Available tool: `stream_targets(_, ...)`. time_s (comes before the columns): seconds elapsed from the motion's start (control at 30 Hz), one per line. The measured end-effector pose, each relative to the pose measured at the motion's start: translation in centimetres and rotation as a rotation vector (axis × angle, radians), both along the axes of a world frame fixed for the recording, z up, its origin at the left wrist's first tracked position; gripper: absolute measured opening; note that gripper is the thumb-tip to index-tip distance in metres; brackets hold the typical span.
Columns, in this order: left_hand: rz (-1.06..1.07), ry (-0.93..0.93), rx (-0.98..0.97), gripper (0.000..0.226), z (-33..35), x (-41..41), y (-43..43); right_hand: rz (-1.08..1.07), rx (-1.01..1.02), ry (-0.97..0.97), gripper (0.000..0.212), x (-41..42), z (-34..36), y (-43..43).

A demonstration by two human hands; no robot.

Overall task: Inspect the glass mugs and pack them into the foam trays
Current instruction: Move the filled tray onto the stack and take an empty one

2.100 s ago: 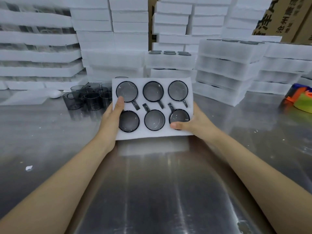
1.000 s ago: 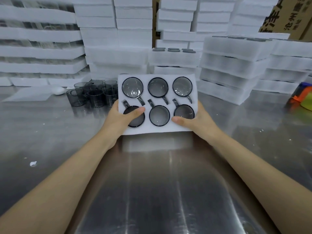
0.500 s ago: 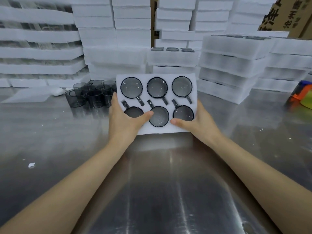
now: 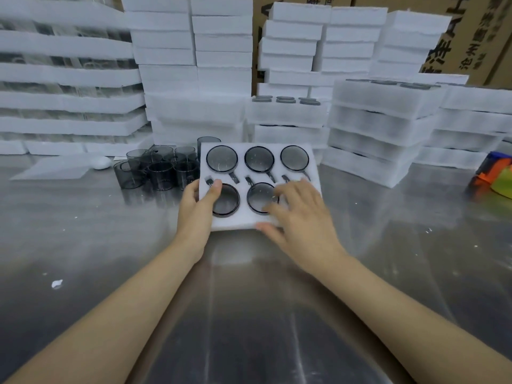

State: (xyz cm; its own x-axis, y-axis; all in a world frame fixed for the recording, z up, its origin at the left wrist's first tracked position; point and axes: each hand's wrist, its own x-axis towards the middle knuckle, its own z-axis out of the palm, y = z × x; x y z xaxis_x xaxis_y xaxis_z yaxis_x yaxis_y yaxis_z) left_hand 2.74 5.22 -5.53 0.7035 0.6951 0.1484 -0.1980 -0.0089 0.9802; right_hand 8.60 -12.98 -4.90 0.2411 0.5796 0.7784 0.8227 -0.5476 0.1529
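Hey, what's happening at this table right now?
A person is packing smoky glass mugs into a white foam tray on a steel table. The left hand grips the tray's left edge, thumb on top. The right hand lies spread over the near right pocket, hiding it. The other five pockets each hold a mug. A cluster of loose mugs waits to the tray's left, and stacks of foam trays stand behind.

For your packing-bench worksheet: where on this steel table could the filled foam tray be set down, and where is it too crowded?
Bare steel table lies between the forearms, below the foam tray, and right of the right hand toward the orange object. Crowded: loose glass mugs left of the tray, stacked foam trays behind. The left hand holds the tray's left edge.
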Motion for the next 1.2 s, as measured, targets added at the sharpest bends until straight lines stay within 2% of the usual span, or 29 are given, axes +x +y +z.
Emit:
stream_targets(0.07,0.002,-0.019,-0.019,0.026,0.2,-0.1,-0.1,-0.062,-0.156,-0.073,0.039,0.1,-0.3,0.6)
stream_targets(0.1,-0.003,-0.03,-0.033,0.03,0.3,-0.2,-0.1,-0.075,-0.18,-0.107,0.037,0.3,-0.2,0.7)
stream_targets(0.2,-0.092,-0.118,-0.187,0.062,0.9,-0.4,-0.1,-0.055,-0.054,-0.132,0.028,1.6,1.0,0.0)
stream_targets(0.23,-0.103,-0.126,-0.218,0.065,1.0,-0.3,-0.1,-0.045,0.023,-0.119,0.026,2.2,1.6,-0.4)
stream_targets(0.27,-0.099,-0.115,-0.189,0.056,1.1,-0.2,-0.2,-0.037,0.093,-0.116,0.025,2.8,2.4,-0.8)
stream_targets(0.33,-0.055,-0.034,-0.003,0.028,0.7,0.1,-0.3,-0.045,0.185,-0.124,0.021,4.2,4.4,-1.1)
stream_targets(0.4,-0.036,0.054,0.168,0.024,-0.2,0.7,-0.4,-0.098,0.192,-0.134,0.019,6.3,7.3,-0.5)
stream_targets(0.47,-0.017,0.101,0.263,0.025,-0.7,1.1,-0.3,-0.182,0.109,-0.12,0.021,9.4,10.6,0.9)
stream_targets(0.57,0.037,0.083,0.298,0.029,-1.2,1.7,0.2,-0.298,-0.011,-0.042,0.031,15.3,15.3,3.9)
stream_targets(0.7,0.076,0.066,0.28,0.035,-2.1,2.2,0.4,-0.345,-0.097,0.01,0.031,21.4,18.5,8.1)
stream_targets(0.83,0.089,0.05,0.341,0.034,-2.3,2.3,0.6,-0.525,-0.171,0.198,0.046,24.6,17.0,10.9)
stream_targets(0.93,0.056,0.085,0.353,0.032,-2.1,2.0,0.4,-0.611,-0.184,0.204,0.061,25.1,15.6,11.3)
stream_targets(1.03,0.017,0.09,0.358,0.031,-1.8,1.9,0.2,-0.655,-0.186,0.248,0.063,23.9,16.7,12.2)
stream_targets(1.1,0.006,0.09,0.326,0.031,-1.6,1.8,0.1,-0.516,-0.147,0.212,0.059,22.4,17.2,14.0)
stream_targets(1.13,0.005,0.089,0.315,0.032,-1.6,1.8,0.0,-0.361,-0.128,0.215,0.055,21.4,17.0,15.2)
stream_targets(1.2,0.005,0.081,0.303,0.033,-1.4,1.7,-0.1,-0.048,-0.148,0.342,0.05,19.3,16.2,17.7)
